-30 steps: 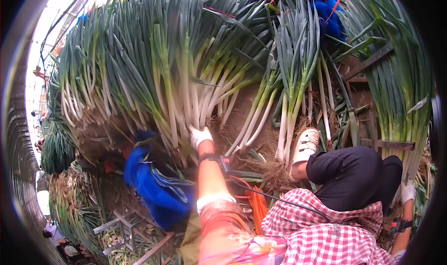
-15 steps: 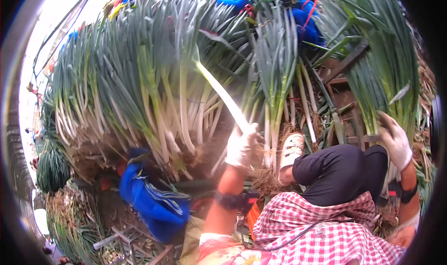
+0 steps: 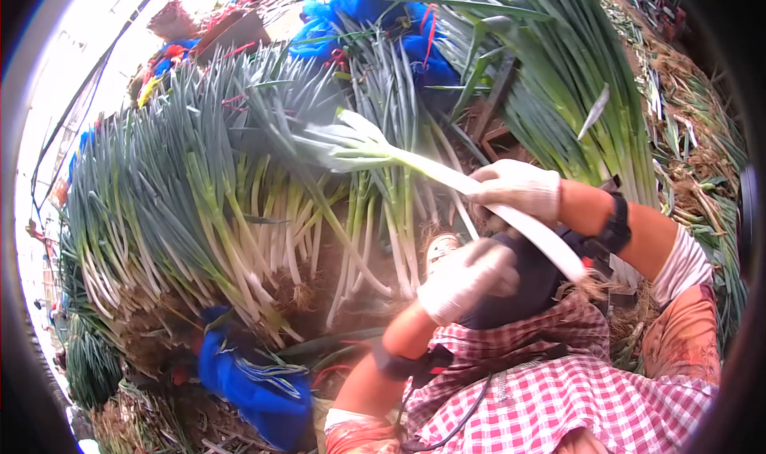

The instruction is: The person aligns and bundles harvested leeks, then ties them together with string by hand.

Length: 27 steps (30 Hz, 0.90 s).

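Note:
A long green onion [image 3: 435,169] slants across the middle of the view, its leafy top at upper left and its rooted white end at lower right. My gloved right hand [image 3: 523,189] is closed around its pale stalk. Just below, over my lap, my gloved left hand [image 3: 467,282] is apart from the stalk; motion blurs its fingers. Behind the held stalk, several loose green onions [image 3: 391,223] lean with their roots toward me. A large row of green onions [image 3: 175,183] fills the left side.
A bigger bundle of green onions [image 3: 570,79] lies at upper right. Blue netting [image 3: 259,398] sits at lower left, and more blue netting [image 3: 363,3] lies at the back. Leaf and root scraps [image 3: 694,127] cover the ground at far right. A shoe [image 3: 439,250] shows beyond my left hand.
The green onion has passed from my left hand to my right. My right hand has come in from the right side, my left has dropped toward my lap, and the view has shifted right.

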Tool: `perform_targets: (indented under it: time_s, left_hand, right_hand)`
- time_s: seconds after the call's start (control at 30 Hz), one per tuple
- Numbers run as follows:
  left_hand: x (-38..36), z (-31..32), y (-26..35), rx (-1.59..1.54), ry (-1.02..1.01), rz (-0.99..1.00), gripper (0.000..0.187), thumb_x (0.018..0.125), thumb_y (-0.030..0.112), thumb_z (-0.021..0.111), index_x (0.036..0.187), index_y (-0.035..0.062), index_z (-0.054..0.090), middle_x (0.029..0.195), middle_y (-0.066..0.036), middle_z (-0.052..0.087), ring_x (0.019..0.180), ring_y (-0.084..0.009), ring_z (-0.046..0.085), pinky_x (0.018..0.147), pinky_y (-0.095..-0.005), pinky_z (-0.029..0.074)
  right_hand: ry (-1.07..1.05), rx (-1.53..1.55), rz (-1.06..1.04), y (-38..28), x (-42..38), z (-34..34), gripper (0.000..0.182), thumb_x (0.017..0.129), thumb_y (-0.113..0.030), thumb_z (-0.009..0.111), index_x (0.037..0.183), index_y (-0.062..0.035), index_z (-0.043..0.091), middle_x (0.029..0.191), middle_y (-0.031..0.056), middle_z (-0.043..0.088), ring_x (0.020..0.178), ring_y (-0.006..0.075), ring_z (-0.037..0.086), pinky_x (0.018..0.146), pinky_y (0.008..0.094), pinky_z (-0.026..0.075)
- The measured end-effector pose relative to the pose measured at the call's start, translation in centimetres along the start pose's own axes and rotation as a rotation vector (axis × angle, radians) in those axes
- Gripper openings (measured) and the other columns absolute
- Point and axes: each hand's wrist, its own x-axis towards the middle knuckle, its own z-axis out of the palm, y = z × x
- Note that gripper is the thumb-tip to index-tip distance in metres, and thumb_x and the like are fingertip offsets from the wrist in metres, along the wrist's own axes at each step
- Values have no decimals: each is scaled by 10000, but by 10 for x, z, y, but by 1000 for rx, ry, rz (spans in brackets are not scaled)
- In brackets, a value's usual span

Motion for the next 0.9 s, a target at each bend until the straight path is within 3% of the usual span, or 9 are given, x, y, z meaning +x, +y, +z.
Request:
perform_targets:
  time_s: [0.1, 0.17, 0.43, 0.5, 0.53, 0.57, 0.7, 0.77, 0.9]
  left_hand:
    - [27, -30, -14, -407, 263, 52, 453, 876, 441, 534, 1125, 63, 515, 1018, -116, 587, 947, -213, 567, 820, -353, 465]
    - [44, -42, -5, -562, 123, 333, 478, 874, 496, 492, 1149, 107, 523, 1113, -104, 579, 1031, -282, 541, 914, -441, 413]
    - [103, -7, 41, -646, 193, 393, 384, 857, 361, 563, 1095, 60, 555, 995, -125, 632, 921, -279, 603, 861, -493, 464]
    - [119, 30, 50, -594, 233, 297, 358, 870, 361, 535, 1029, 41, 544, 933, -104, 610, 913, -258, 575, 829, -456, 466]
    - [128, 43, 58, -514, 177, 325, 354, 878, 361, 520, 1037, 46, 542, 941, -106, 605, 920, -263, 573, 843, -464, 459]
    - [141, 55, 68, -441, 121, 360, 350, 886, 361, 506, 1045, 52, 539, 950, -108, 600, 927, -268, 570, 857, -471, 451]
    - [195, 136, 137, -181, 46, 504, 320, 938, 301, 412, 1115, 53, 512, 1080, -122, 568, 991, -279, 549, 907, -469, 432]
    - [222, 173, 175, -130, -548, 532, 302, 954, 264, 386, 1132, 54, 509, 1131, -109, 555, 1043, -258, 529, 926, -474, 417]
    - [281, 254, 177, 115, -79, 551, 370, 961, 301, 368, 1229, 74, 484, 1220, -115, 520, 1158, -263, 471, 1036, -451, 305]
  right_hand:
    - [-43, 155, -3, 8, -66, -13, 262, 836, -199, 556, 1009, -8, 513, 695, 34, 533, 540, 84, 530, 416, 241, 473]
    - [-53, 238, -32, 21, -102, -15, 309, 843, -167, 538, 1102, -8, 480, 701, 28, 520, 539, 84, 518, 410, 242, 459]
    - [84, -127, 4, 102, -198, -55, 457, 834, -219, 541, 1239, -23, 458, 789, 53, 599, 655, 95, 570, 605, 276, 479]
    - [342, -662, -40, 124, -215, -75, 527, 785, -298, 573, 1219, -19, 463, 831, 185, 619, 792, 300, 616, 724, 379, 477]
    - [453, -579, 66, 121, -226, -81, 580, 761, -328, 584, 1243, -36, 445, 901, 221, 606, 839, 381, 584, 754, 416, 463]
    - [710, -737, -228, 146, -226, -91, 565, 763, -318, 595, 1251, -68, 458, 899, 185, 605, 818, 356, 591, 734, 420, 468]
    - [1139, -762, -488, 139, -250, -120, 489, 790, -136, 603, 1267, -130, 496, 1000, 124, 616, 836, 249, 627, 738, 339, 521]
    - [1112, -500, -891, 116, -261, -146, 522, 771, -90, 595, 1278, -90, 474, 1116, 155, 593, 989, 236, 609, 856, 317, 489]
    - [1343, -586, -590, 93, -304, -203, 459, 814, -68, 549, 1268, -68, 482, 1014, 136, 647, 867, 200, 641, 804, 309, 500]
